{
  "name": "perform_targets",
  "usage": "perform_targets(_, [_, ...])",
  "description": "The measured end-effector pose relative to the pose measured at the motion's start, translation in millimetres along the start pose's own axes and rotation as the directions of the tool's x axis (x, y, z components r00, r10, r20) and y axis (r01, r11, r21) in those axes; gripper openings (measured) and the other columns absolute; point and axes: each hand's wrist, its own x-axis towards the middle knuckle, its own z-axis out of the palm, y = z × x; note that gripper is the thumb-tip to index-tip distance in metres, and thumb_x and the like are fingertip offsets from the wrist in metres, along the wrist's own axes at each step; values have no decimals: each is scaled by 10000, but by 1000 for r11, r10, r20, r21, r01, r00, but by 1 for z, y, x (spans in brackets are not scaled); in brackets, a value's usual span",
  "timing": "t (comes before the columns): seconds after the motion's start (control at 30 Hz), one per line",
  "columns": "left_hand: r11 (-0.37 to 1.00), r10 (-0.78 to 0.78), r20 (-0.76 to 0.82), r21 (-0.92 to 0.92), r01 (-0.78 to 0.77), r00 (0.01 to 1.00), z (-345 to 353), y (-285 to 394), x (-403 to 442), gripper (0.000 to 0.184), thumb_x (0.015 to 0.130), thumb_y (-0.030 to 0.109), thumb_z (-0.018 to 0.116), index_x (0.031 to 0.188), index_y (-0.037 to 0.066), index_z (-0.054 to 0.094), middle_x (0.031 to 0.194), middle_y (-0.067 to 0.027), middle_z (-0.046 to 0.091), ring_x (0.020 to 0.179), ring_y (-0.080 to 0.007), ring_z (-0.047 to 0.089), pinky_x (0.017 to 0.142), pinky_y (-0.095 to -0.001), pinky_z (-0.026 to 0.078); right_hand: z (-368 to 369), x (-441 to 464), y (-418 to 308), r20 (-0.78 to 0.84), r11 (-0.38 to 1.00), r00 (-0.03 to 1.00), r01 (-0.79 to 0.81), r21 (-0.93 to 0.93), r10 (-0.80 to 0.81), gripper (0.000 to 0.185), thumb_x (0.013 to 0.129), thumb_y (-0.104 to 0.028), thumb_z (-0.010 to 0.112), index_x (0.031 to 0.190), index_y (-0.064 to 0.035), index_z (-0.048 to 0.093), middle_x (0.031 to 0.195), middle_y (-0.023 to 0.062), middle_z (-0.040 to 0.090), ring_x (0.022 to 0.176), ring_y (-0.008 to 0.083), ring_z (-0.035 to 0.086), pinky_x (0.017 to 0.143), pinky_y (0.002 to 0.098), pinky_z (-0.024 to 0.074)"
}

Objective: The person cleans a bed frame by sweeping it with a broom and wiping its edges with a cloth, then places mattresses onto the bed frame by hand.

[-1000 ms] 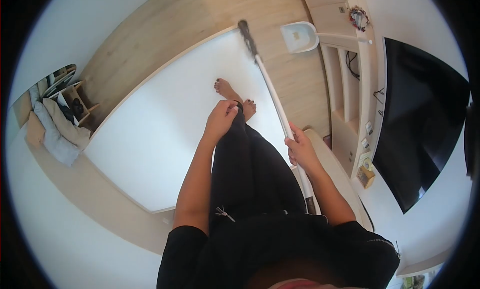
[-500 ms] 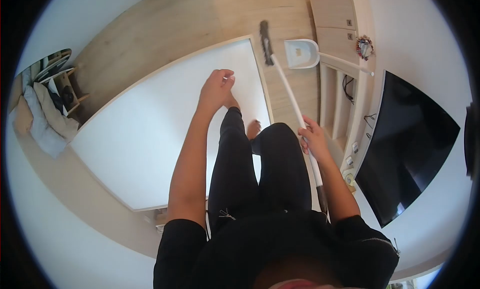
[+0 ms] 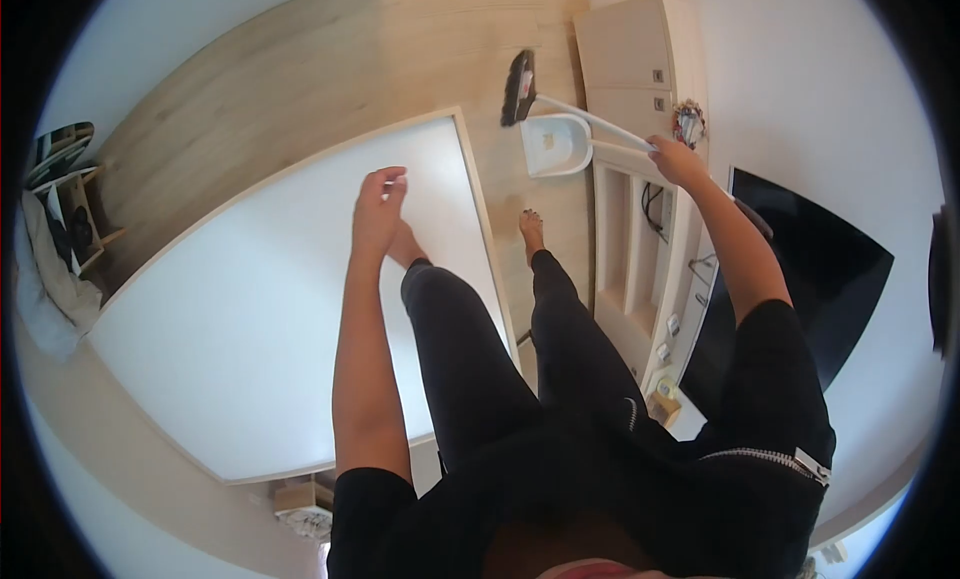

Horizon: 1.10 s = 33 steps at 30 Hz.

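I grip the broom [image 3: 518, 89] in my right hand [image 3: 676, 164], its head by the dustpan's [image 3: 572, 151] far left corner; my left hand [image 3: 375, 211], loosely open, hangs over the white panel [image 3: 250, 329]; sweepings, gathered or left, I cannot make out.

The broom's head [image 3: 518, 89] has black bristles, and on it there is a small red and white patch; its handle [image 3: 580, 113] is white. The dustpan [image 3: 577, 151] is also white, with one beige mark inside. The floor [image 3: 300, 89] is light brown, with a pattern of wood planks. The platform [image 3: 230, 319] has a plain white surface, and along its edges runs a pale wood border [image 3: 482, 209]. The cabinet [image 3: 625, 49] is pale beige; near its right edge, the wreath [image 3: 689, 124] mixes red, white and dark tones. The trousers [image 3: 470, 349] are plain black, the zipper [image 3: 760, 453] silver.
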Motion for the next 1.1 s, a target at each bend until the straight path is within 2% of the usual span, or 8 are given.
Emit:
perform_targets(0.13, [987,107,-183,142,-82,977,15,9,26,237,883,223,530,1034,55,601,1019,-88,587,888,-219,580,751,-328,461,29,71,3,1,960,988,153,-233,-157,290,884,-245,484,1157,-154,519,981,146,639,917,325,612,770,453,474])
perform_targets(0.33, [899,378,-83,269,-344,922,104,-42,89,231,890,192,524,1067,55,580,1054,-98,580,922,-223,575,813,-320,449,132,226,55,-7,882,957,263,-392,-289,271,888,-214,443,1147,-197,522,966,140,638,904,332,614,758,466,463])
perform_targets(0.57, [912,141,29,385,-141,990,165,-54,73,243,893,182,513,1094,56,570,1091,-74,575,960,-197,545,842,-307,423,176,295,129,-223,937,958,98,-335,-179,220,903,-217,408,1035,-240,583,925,86,646,904,271,627,745,436,439])
perform_targets(0.63, [951,-43,-62,304,60,997,175,-53,61,246,893,181,507,1097,59,572,1092,-61,568,950,-186,535,838,-304,421,184,294,144,-223,944,957,109,-312,-184,217,905,-242,413,1014,-250,601,916,81,652,907,264,627,759,432,422])
perform_targets(0.73, [922,-54,-32,383,62,998,199,-44,49,240,894,168,504,1098,66,576,1094,-50,565,947,-175,525,845,-303,418,191,302,168,-193,895,964,84,-437,-184,226,903,-226,413,1049,-286,574,914,59,637,916,234,603,776,403,407])
perform_targets(0.83, [912,-78,-34,402,85,996,220,-42,51,240,896,170,506,1101,67,575,1084,-48,569,955,-166,521,855,-301,414,198,314,189,-357,890,892,99,-446,-278,232,893,-228,426,1046,-300,585,884,47,628,903,219,595,777,384,394])
perform_targets(1.03, [940,-109,-50,320,119,993,230,-49,41,248,896,177,514,1110,65,569,1068,-59,573,938,-176,537,854,-306,419,169,316,191,-452,862,795,166,-480,-404,213,854,-213,475,983,-221,643,923,63,628,944,234,584,849,425,391])
perform_targets(1.1, [928,-128,-28,350,129,991,236,-44,39,250,894,174,517,1112,62,567,1067,-65,575,938,-180,543,852,-307,422,141,301,196,-587,954,786,9,-301,-193,213,851,-188,481,977,-168,651,941,77,630,946,234,583,813,423,434])
